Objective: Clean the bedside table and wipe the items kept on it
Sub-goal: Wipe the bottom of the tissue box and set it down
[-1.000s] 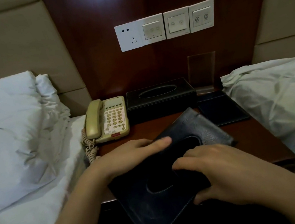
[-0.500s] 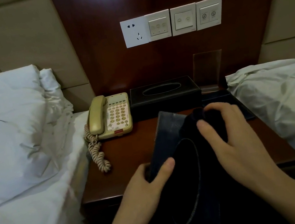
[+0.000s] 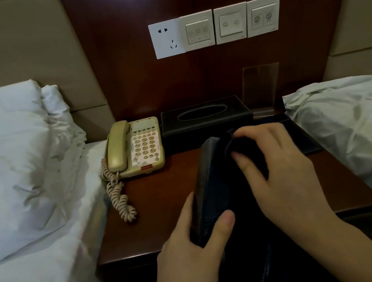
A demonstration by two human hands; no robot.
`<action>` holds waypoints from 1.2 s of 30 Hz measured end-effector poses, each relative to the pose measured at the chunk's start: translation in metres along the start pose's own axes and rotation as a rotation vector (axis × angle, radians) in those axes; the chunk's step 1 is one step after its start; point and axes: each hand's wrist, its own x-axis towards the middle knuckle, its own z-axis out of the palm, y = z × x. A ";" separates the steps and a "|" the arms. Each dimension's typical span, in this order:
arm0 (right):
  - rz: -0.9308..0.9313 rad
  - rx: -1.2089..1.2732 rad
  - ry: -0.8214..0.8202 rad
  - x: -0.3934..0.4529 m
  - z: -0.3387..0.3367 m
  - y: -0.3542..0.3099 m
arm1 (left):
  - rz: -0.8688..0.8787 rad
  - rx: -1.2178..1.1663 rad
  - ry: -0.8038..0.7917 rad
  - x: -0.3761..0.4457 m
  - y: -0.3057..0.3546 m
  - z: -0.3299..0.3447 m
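Note:
My left hand (image 3: 190,239) grips the lower left edge of a dark leather tissue-box cover (image 3: 212,185), held up on edge over the front of the wooden bedside table (image 3: 157,210). My right hand (image 3: 278,174) holds a dark cloth (image 3: 237,143) bunched against the cover's upper end. At the back of the table stand a beige telephone (image 3: 136,147) and a black tissue box (image 3: 205,122).
A dark flat pad (image 3: 303,137) lies at the table's right rear, with a clear acrylic stand (image 3: 261,85) behind it. White bedding flanks the table: a pillow (image 3: 9,157) on the left, a duvet (image 3: 363,124) on the right. Wall switches (image 3: 217,26) sit above.
The cover has turned from lying flat to standing nearly on edge. My right hand with the cloth has moved from its middle up to its far end. My left hand shifted to its lower edge.

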 end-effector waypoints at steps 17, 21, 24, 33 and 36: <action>-0.051 -0.051 -0.089 -0.004 0.013 -0.021 | 0.021 0.175 0.056 0.000 0.001 -0.012; -0.078 -0.077 -0.040 0.006 0.008 -0.008 | 0.011 0.046 0.067 -0.001 0.000 -0.011; 0.052 -0.031 0.023 0.011 0.001 0.006 | 0.010 -0.021 0.069 -0.002 0.001 -0.007; -0.118 -0.103 -0.143 0.000 0.011 -0.021 | -0.043 -0.139 0.064 0.002 0.002 -0.004; 0.023 -0.095 -0.051 0.010 0.002 0.001 | -0.030 -0.172 0.122 0.001 0.001 -0.002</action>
